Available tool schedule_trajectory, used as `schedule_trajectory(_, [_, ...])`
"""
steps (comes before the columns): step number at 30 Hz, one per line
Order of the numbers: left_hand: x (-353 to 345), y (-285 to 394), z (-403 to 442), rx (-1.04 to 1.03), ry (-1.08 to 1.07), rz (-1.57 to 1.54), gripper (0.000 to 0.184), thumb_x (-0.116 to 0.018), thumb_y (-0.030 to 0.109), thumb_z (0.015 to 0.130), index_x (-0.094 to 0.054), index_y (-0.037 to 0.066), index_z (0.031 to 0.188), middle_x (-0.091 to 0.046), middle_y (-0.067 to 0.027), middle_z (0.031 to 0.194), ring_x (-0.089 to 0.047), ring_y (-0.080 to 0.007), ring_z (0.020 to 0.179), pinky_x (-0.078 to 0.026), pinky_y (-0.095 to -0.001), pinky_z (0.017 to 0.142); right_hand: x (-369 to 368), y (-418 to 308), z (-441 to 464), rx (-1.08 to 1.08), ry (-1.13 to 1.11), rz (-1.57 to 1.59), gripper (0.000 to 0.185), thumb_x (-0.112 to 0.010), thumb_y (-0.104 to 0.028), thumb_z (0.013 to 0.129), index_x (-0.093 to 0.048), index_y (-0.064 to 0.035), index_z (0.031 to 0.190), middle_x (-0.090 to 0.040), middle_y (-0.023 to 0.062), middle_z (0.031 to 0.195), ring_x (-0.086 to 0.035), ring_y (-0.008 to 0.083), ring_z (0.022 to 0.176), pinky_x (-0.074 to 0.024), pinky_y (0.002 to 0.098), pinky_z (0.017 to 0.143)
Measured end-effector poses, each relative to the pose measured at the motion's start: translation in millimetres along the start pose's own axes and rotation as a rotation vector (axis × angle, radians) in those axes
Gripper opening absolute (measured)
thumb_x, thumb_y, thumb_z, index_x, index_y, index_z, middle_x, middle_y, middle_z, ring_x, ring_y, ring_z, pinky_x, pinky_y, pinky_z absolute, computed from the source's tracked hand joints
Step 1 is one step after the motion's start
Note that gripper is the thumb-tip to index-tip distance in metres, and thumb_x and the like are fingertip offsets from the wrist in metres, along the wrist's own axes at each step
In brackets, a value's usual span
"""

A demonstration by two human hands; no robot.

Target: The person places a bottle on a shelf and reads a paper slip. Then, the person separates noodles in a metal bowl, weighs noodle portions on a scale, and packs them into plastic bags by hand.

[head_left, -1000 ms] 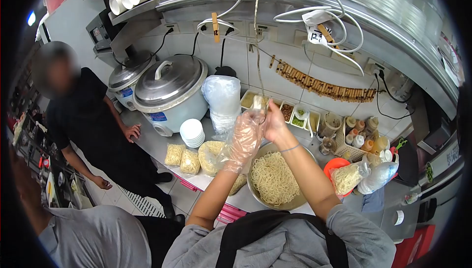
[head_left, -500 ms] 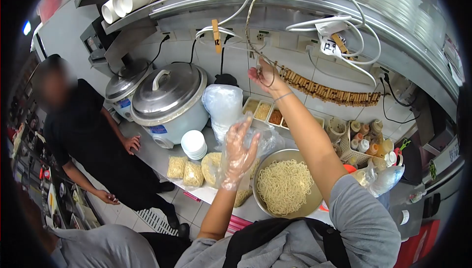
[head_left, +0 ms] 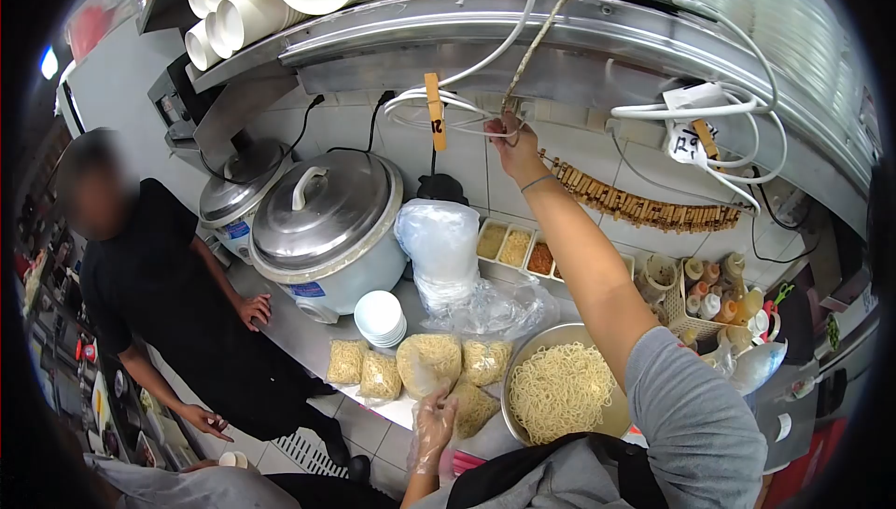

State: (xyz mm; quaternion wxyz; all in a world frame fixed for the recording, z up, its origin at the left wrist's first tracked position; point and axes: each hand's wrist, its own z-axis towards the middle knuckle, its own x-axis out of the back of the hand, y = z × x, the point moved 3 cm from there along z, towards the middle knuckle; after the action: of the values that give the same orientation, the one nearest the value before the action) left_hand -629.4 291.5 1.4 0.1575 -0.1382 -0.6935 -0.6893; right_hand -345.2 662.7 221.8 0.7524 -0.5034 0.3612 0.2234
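Note:
High in front of the wall, my right hand [head_left: 515, 147] is bare and closed around the lower end of a hanging twisted cord [head_left: 534, 47]. My left hand [head_left: 433, 427] wears a clear plastic glove and is low at the counter's front edge, beside bagged noodles [head_left: 474, 406]. Its fingers are drawn together; whatever they may grip is hidden by the glove's loose plastic. More noodle bags [head_left: 429, 362] lie just beyond it. A large metal bowl [head_left: 609, 423] of loose noodles [head_left: 560, 390] stands to the right, below my right forearm.
Two lidded cookers [head_left: 322, 215] stand at the left, near stacked white bowls [head_left: 380, 316] and plastic bags [head_left: 439, 238]. Seasoning tubs [head_left: 514, 248] line the wall below strung clothespins [head_left: 644, 203]. Sauce bottles [head_left: 714, 299] stand right. A co-worker [head_left: 177, 313] stands left.
My left hand has dropped from above the noodle bags to the counter's front edge, its spread fingers now drawn together. My right hand has closed around the cord. The view has shifted.

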Motion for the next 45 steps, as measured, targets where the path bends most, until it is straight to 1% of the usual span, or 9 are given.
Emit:
schedule_trajectory(1, [5.0,-5.7,-1.4,0.062,-0.013,0.07,0.043,-0.067,0.022,0.082,-0.059,-0.004,0.115,-0.063,-0.0209,0.104,-0.062,-0.0234,0.085,-0.05,-0.034,0.073,-2.4,-2.7,-0.6,0.034,0.044,-0.028,0.021,-0.064,-0.016,0.085,-0.053,-0.002,0.096,-0.059,0.0081,0.084,-0.061,0.0201,0.08,-0.0541,0.0322,0.077])
schedule_trajectory(5, [11.2,-13.5,-3.5,0.103,0.056,-0.082,0.041,-0.067,0.024,0.082,-0.06,-0.006,0.11,-0.064,-0.0207,0.099,-0.062,-0.0227,0.082,-0.05,-0.0339,0.071,-5.5,0.2,-0.7,0.026,0.104,-0.067,0.022,-0.068,-0.018,0.083,-0.054,-0.0029,0.092,-0.059,0.0078,0.082,-0.062,0.0199,0.077,-0.0536,0.0308,0.072])
schedule_trajectory(7, [16.2,0.7,-6.3,0.037,0.162,-0.048,0.039,-0.068,0.024,0.082,-0.062,-0.006,0.106,-0.065,-0.0199,0.094,-0.062,-0.0223,0.079,-0.05,-0.0343,0.07,-2.4,5.5,1.4,0.048,0.061,-0.032,0.044,-0.08,-0.034,0.072,-0.053,-0.0054,0.091,-0.059,0.005,0.076,-0.062,0.0177,0.067,-0.0519,0.0273,0.062])
schedule_trajectory(12, [6.5,-25.3,-1.7,0.013,0.122,-0.147,0.04,-0.067,0.024,0.083,-0.061,-0.006,0.109,-0.064,-0.0177,0.093,-0.061,-0.0225,0.079,-0.05,-0.0336,0.07,-3.5,14.4,1.0,0.035,0.174,-0.018,0.043,-0.08,-0.034,0.072,-0.054,-0.0069,0.095,-0.059,0.0036,0.076,-0.061,0.0163,0.066,-0.0505,0.026,0.059])
schedule_trajectory(19, [10.6,-22.7,-13.8,0.132,0.125,-0.149,0.042,-0.066,0.024,0.084,-0.058,-0.003,0.115,-0.058,-0.0182,0.111,-0.058,-0.0216,0.093,-0.047,-0.0333,0.08,-7.4,23.5,3.9,0.077,0.225,0.016,0.042,-0.079,-0.032,0.074,-0.054,-0.01,0.1,-0.058,0.0002,0.075,-0.059,0.0147,0.06,-0.0468,0.0262,0.053])
schedule_trajectory(25, [14.9,-25.6,-15.7,0.146,0.122,-0.193,0.043,-0.065,0.024,0.086,-0.057,-0.003,0.118,-0.057,-0.0192,0.112,-0.057,-0.0253,0.101,-0.045,-0.0339,0.087,-13.5,23.3,-0.9,0.092,0.295,0.038,0.04,-0.078,-0.033,0.075,-0.054,-0.011,0.098,-0.057,-0.0001,0.073,-0.058,0.0147,0.059,-0.0456,0.0261,0.052])
schedule_trajectory(32, [17.1,-15.9,-15.4,0.136,0.119,-0.15,0.042,-0.064,0.024,0.086,-0.057,-0.004,0.116,-0.057,-0.0204,0.112,-0.057,-0.0272,0.104,-0.044,-0.0353,0.09,-14.7,21.9,-2.1,0.037,0.25,0.069,0.04,-0.077,-0.034,0.075,-0.054,-0.0091,0.097,-0.057,0.0007,0.07,-0.058,0.0149,0.059,-0.0466,0.0262,0.053])
schedule_trajectory(39, [13.8,-40.4,-11.9,0.164,0.125,-0.14,0.04,-0.064,0.024,0.086,-0.058,-0.003,0.115,-0.056,-0.0194,0.112,-0.056,-0.0268,0.102,-0.044,-0.035,0.089,-12.9,22.4,-3.1,0.076,0.256,-0.014,0.039,-0.076,-0.034,0.077,-0.055,-0.0079,0.095,-0.057,0.0012,0.07,-0.058,0.014,0.058,-0.0466,0.025,0.054])
schedule_trajectory(45, [14.6,-37.1,-12.4,0.19,0.111,-0.273,0.041,-0.065,0.021,0.085,-0.056,-0.003,0.118,-0.056,-0.0179,0.113,-0.055,-0.024,0.101,-0.044,-0.0336,0.088,-19.9,16.0,-10.3,0.118,0.324,-0.007,0.034,-0.074,-0.032,0.08,-0.054,-0.0069,0.093,-0.056,0.0012,0.069,-0.057,0.0132,0.057,-0.0452,0.025,0.052])
